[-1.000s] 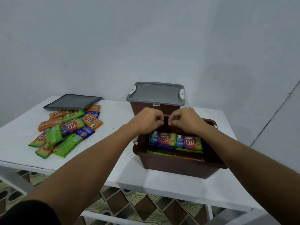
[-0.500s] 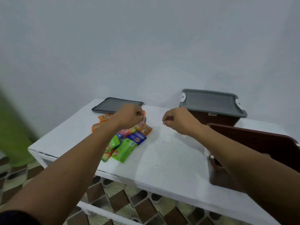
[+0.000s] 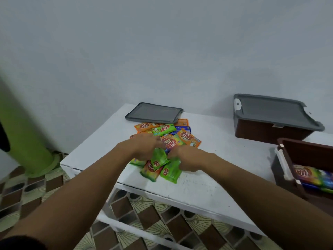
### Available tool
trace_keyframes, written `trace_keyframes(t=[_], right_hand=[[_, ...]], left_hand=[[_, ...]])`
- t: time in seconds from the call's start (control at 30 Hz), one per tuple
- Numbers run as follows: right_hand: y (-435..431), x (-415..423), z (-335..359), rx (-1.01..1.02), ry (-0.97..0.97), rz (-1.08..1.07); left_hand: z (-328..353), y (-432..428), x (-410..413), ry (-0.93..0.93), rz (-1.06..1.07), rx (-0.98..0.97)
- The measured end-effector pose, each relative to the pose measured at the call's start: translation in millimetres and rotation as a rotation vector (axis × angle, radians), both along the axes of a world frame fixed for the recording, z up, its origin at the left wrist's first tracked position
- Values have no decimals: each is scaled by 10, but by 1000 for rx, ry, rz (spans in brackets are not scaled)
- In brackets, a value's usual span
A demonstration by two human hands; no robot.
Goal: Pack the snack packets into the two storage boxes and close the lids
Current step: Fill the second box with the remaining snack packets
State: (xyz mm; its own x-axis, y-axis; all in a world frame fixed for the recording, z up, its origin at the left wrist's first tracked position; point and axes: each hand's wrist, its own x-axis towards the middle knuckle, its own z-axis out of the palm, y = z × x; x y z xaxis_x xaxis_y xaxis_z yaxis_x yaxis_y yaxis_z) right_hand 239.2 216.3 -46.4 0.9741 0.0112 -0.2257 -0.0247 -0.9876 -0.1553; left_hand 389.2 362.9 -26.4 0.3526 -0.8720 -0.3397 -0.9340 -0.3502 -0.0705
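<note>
Head view. Left hand [image 3: 144, 147] is palm down on the packet pile [image 3: 171, 141], fingers curled round the upper end of one raised green packet [image 3: 158, 159]. Right hand [image 3: 188, 160] is just beside it, fingers bent toward the same packet; grip blurred, cannot tell. Both forearms reach in from the near edge and converge.

Pile: about eleven packets showing (orange, green, blue, mixed), more hidden under the hands. It lies near the left edge of the table [image 3: 216, 177].

Lids: two. A loose lid [image 3: 153, 112] lies flat at the far left corner, touching the pile.

Boxes: two, brown. The closed box [image 3: 266, 131] stands at the far edge under the second lid [image 3: 273, 109]. The open box [image 3: 306, 150] is at the right edge, with at least two packed packets [image 3: 306, 174] inside.

A green post [image 3: 23, 134] stands on the tiled floor [image 3: 27, 192] to the left.
</note>
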Motion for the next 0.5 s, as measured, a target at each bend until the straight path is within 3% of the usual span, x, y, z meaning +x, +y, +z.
trace_keyframes(t=[0.1,0.27,0.4,0.5], right_hand=[[7,25,-73,-46,88,-1],[-4,68,-179,-190,96,37],[-24,-11,-182,-243,167,-3],[-38,-104,-175,-177,165,-47]], left_hand=[[-128,33,14,-95,-72,117],[-185,67,116,-135,-118,50],[-185,100,119,-86,-115,29],[-224,109,79,96,-4,-44]])
